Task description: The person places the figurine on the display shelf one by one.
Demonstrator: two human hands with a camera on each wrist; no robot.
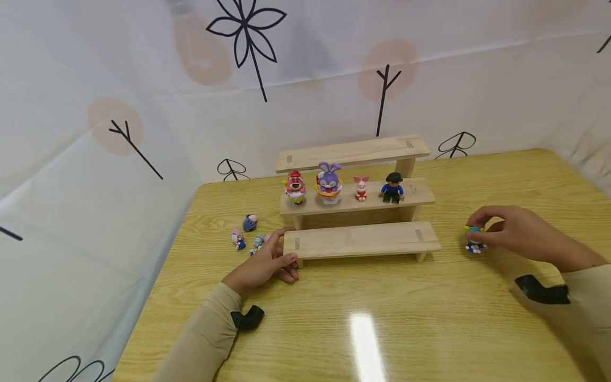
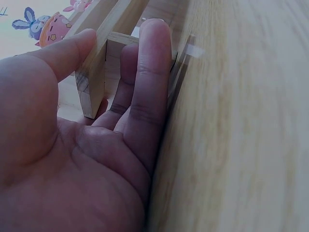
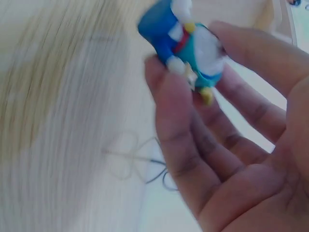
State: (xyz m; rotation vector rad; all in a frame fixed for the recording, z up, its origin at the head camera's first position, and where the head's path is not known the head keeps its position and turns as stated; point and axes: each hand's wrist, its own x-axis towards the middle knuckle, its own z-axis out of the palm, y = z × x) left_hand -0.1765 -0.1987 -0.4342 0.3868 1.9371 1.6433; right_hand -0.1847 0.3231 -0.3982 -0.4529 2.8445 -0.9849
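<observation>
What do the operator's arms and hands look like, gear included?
Left hand and right hand: both bare, no gloves. Arms: long plain beige sleeves, left sleeve creased near the cuff. Each wrist has a bent black piece, left piece and right piece, probably the camera mounts. No cables visible.

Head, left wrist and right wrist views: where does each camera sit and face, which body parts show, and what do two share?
Head: worn there, facing forward and down at the wooden shelf; left hand, right hand, sleeves show.
Left wrist: worn there, facing the shelf's end; left palm and fingers show.
Right wrist: worn there, facing the held figurine; right palm and fingers show.
Shared by head and left wrist: shelf, purple rabbit.
</observation>
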